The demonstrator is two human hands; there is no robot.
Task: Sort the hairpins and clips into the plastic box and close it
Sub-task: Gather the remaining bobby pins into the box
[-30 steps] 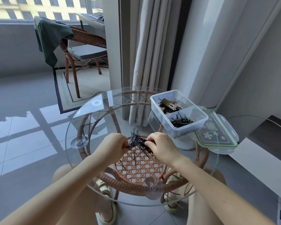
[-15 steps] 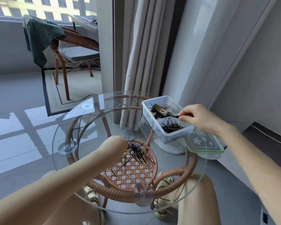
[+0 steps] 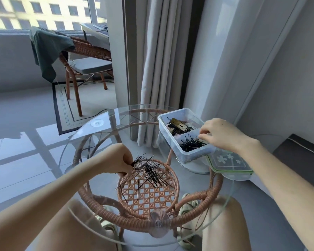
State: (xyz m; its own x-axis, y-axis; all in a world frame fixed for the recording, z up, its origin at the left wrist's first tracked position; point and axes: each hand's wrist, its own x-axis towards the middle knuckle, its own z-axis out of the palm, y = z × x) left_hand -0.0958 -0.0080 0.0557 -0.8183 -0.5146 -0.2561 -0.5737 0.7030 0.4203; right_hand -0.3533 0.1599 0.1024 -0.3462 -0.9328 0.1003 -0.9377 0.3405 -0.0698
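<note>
Dozens of black hairpins [image 3: 149, 171] lie tangled on the glass table [image 3: 83, 140] in front of me, heaped over the woven ring that shows through it. They look thin, stiff and very light, and I judge them slick on the glass and apt to hook into one another, so a pinch at the closed bend of a few at a time should lift cleaner than a grab at the whole heap.

My left hand [image 3: 116, 158] sits at the left edge of that heap, forearm reaching in low from the near left, knuckles up. Its fingers are curled in and pressed to the thumb on the ends of a small bunch of pins, which fan out to the right from the grip.

Further right stands the plastic box [image 3: 190, 158], clear, open and split in two. The far half holds the clips [image 3: 178, 125], flat brass and dark ones; the near half holds a loose nest of pins already sorted.

My right hand [image 3: 219, 134] hovers over the near half at its right rim, wrist bent down, arm coming in from the right. The fingertips are drawn close together and point down into the box; I cannot tell whether a pin is between them or they are bare.

The lid [image 3: 228, 164], clear with a green edge and flower prints, lies beside the box on its near right, partly over the table's edge.
</note>
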